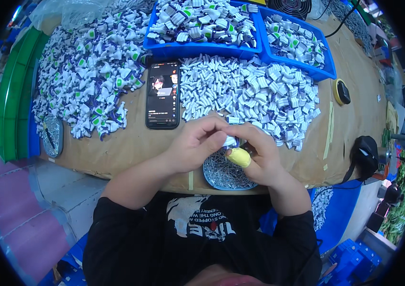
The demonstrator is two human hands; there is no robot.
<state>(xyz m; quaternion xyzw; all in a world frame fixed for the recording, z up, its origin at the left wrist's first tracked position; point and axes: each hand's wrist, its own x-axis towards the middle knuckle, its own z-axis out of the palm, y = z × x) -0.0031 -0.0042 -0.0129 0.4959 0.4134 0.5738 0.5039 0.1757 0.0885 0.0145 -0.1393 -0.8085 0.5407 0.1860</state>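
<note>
pinching a white piece (230, 141) between them — left hand (194, 143) and right hand (261, 153), both curled

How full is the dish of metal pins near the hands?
The dish looks well filled: pins cover its visible floor; the right hand hides part.

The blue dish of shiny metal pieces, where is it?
In the head view, the blue dish sits just right of centre at the near edge of the brown table, partly hidden by the right hand.
</note>
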